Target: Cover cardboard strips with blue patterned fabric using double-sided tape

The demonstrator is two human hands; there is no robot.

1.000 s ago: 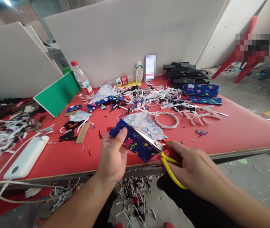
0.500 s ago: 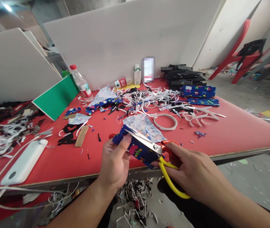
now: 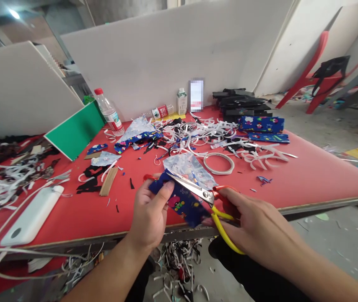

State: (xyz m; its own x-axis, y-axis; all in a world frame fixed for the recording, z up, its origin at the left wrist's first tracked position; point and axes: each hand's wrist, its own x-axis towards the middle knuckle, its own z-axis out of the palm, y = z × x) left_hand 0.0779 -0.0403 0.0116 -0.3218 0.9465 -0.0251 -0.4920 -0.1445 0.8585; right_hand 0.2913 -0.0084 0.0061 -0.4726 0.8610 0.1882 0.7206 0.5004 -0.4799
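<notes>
My left hand (image 3: pixel 151 209) pinches a piece of blue patterned fabric (image 3: pixel 179 204) near its upper left corner, thumb on top. In my right hand (image 3: pixel 248 222) is a pair of scissors (image 3: pixel 194 188) with yellow and red coated handles. Its blades lie along the fabric's upper edge and look almost closed, their tips close to my left thumb. The fabric's lower right end hangs beside the scissor pivot, slightly blurred. Just behind lies a pale, light-blue patterned fabric scrap (image 3: pixel 187 167), flat on the red table (image 3: pixel 307 172).
A tape roll (image 3: pixel 219 163) and a heap of white strips (image 3: pixel 204 132) lie beyond my hands. Folded blue pieces (image 3: pixel 262 124) and a black stack (image 3: pixel 242 102) are at right. Leftward are a white power bank (image 3: pixel 32 214), a green board (image 3: pixel 75 130) and a bottle (image 3: pixel 109 111).
The fabric's lower right end has swung down and away from the blades. The scissor handles have drawn slightly closer together. Both hands stay nearly in place.
</notes>
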